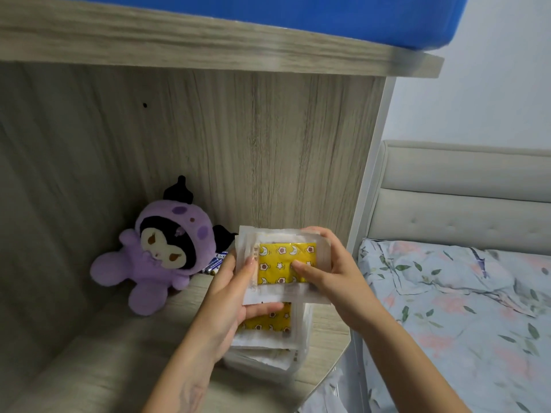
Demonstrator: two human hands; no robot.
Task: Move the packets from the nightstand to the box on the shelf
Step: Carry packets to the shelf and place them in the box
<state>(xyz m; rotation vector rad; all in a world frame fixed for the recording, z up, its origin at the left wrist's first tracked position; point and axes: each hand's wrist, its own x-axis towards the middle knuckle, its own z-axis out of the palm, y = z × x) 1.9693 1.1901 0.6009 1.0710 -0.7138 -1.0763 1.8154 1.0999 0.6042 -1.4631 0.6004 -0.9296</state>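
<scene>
A clear packet (pixel 283 263) with a yellow star-and-moon patterned insert is held up above the nightstand (pixel 119 353). My left hand (pixel 235 296) grips its left and lower edge, and my right hand (pixel 325 272) pinches its right side with the thumb on the yellow part. Under the hands a stack of similar packets (pixel 268 338) lies on the nightstand near its right front corner. The blue box (pixel 298 13) sits on the wooden shelf (pixel 208 46) overhead; only its bottom shows.
A purple plush doll (pixel 158 251) leans in the back corner of the nightstand, with some batteries (pixel 216 262) beside it. A bed with floral bedding (pixel 462 308) and a padded headboard (pixel 462 198) stands to the right.
</scene>
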